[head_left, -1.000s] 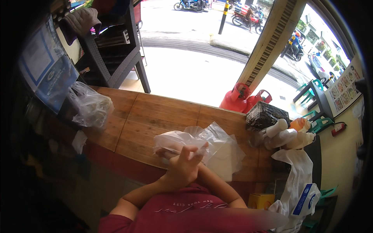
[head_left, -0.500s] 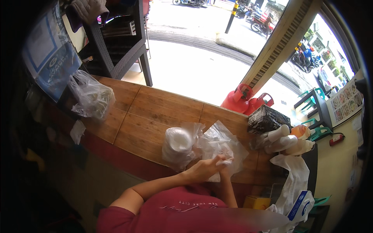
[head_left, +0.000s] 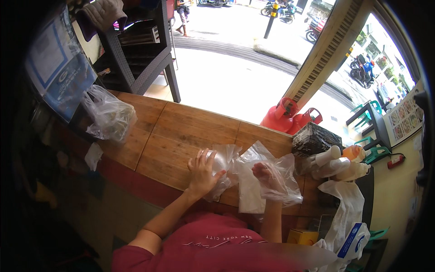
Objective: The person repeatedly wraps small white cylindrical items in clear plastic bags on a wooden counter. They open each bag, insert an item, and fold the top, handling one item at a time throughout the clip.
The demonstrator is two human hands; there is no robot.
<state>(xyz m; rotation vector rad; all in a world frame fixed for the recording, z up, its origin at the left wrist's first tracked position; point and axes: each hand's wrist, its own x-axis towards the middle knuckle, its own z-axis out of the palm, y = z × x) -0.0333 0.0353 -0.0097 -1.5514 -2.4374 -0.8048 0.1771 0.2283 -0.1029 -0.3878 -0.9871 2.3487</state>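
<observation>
My left hand (head_left: 201,174) rests with spread, curved fingers around a round white container in clear plastic (head_left: 217,164), gripping it on the wooden table (head_left: 186,131). To its right, my right hand (head_left: 267,177) is inside a clear plastic bag (head_left: 287,179), its fingers loosely bent and apart. Beneath that bag lie flat translucent plastic bags (head_left: 249,199), partly hidden by it.
A filled plastic bag (head_left: 108,118) sits at the left. A dark box (head_left: 315,143) and bottles (head_left: 349,170) line the right end. Beyond the table stand a dark woven chair (head_left: 131,63) and red gas cylinders (head_left: 276,120); a person (head_left: 182,16) walks outside.
My hands, together half a second ago, have separated. My left hand has moved left onto the bagged container; my right hand is now inside the clear bag. A passer-by has appeared outside.
</observation>
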